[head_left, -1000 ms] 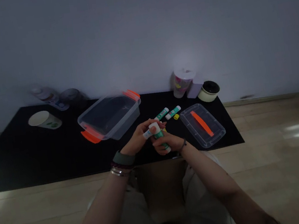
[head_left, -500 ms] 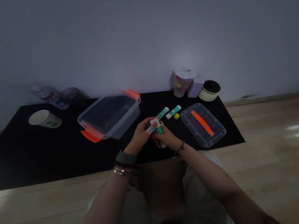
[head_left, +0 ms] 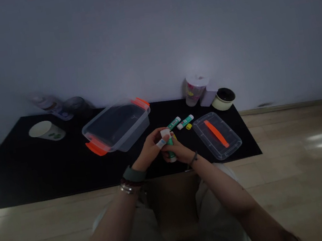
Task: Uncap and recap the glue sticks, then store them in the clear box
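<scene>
Just below the middle of the frame, above the near edge of a black mat (head_left: 11, 180), the left hand (head_left: 149, 150) and right hand (head_left: 180, 152) come together, touching. The right hand closes around a green-and-white glue stick (head_left: 171, 154), held nearly upright, its lower end showing below the fist. The left fingers (head_left: 153, 146) pinch a white cap (head_left: 161, 143) at the stick's upper end; the fingers and dim light hide whether it is seated or loose. Keeping the wrists low and close looks like the sound way to work: a firm right fist steadies the stick while the left pinch stays light and controlled.

Just above the hands, two more glue sticks (head_left: 179, 122) lie side by side, with a small yellow piece (head_left: 189, 126) just below them. Left of the hands sits a clear tub (head_left: 116, 127) with orange handles; to the right lies a clear lid (head_left: 217, 136) with an orange strip. Toward the wall stand a plastic cup (head_left: 194, 90) and a small pot (head_left: 223, 99).
</scene>
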A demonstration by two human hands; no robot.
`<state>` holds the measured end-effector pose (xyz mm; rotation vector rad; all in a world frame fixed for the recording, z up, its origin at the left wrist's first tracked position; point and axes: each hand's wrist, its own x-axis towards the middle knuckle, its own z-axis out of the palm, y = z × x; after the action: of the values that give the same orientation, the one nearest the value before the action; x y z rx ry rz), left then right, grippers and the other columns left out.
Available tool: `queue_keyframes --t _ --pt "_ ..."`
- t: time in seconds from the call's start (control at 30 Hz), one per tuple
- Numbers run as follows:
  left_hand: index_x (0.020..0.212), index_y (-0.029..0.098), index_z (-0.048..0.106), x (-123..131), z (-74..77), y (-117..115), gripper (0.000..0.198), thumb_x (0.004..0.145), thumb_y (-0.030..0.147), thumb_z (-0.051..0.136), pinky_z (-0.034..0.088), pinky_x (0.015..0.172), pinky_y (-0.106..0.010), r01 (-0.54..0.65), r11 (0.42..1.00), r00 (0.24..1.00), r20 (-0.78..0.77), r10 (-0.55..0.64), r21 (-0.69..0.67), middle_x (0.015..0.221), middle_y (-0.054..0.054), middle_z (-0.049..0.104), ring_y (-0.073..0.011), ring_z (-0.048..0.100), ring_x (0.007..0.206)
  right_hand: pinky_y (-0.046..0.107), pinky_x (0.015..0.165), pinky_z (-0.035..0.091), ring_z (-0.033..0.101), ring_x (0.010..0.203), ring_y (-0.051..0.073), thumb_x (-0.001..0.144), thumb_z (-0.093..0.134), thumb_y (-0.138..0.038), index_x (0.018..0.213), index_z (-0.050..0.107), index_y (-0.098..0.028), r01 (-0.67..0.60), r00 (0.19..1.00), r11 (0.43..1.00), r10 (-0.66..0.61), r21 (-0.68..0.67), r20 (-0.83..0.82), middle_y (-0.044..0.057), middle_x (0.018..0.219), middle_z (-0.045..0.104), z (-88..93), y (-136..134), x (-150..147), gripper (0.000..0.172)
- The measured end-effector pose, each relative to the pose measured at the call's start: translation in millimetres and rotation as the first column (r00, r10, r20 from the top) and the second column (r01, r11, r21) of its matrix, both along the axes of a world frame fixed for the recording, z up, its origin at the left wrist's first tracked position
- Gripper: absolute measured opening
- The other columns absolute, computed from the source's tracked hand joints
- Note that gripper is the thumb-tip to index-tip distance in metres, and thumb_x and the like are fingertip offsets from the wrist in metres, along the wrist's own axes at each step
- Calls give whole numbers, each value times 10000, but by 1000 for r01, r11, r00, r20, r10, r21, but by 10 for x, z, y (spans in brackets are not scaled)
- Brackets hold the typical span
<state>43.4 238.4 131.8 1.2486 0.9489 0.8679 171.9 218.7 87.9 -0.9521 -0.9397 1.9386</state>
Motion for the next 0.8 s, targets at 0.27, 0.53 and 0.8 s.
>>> queue_keyframes --t 0.27,0.53,0.8 --pt "1089 187 608 -355 522 37 483 769 491 801 579 881 -357 -436 836 900 172 401 334 1079 -107 763 -236 731 979 228 596 513 624 643 98 694 820 -515 991 551 -221 -21 1000 992 19 124 19 -39 812 644 41 65 -14 497" --pt "1170 130 589 -1240 640 767 424 823 320 741 524 913 -325 -435 755 696 -348 628 491 1113 -107 712 -183 653 972 191 553 493 600 590 73 713 817 -530 887 586 -192 -113 986 991 103 69 131 -41 743 634 -2 103 -43 444" --pt "1044 133 658 -1350 296 1053 248 820 228 700 471 814 -283 -22 960 363 -893 268 279 791 -18 666 -191 599 795 197 556 494 593 591 73 673 825 -563 857 587 -182 -108 986 990 96 88 134 -41 732 632 11 123 -36 485"
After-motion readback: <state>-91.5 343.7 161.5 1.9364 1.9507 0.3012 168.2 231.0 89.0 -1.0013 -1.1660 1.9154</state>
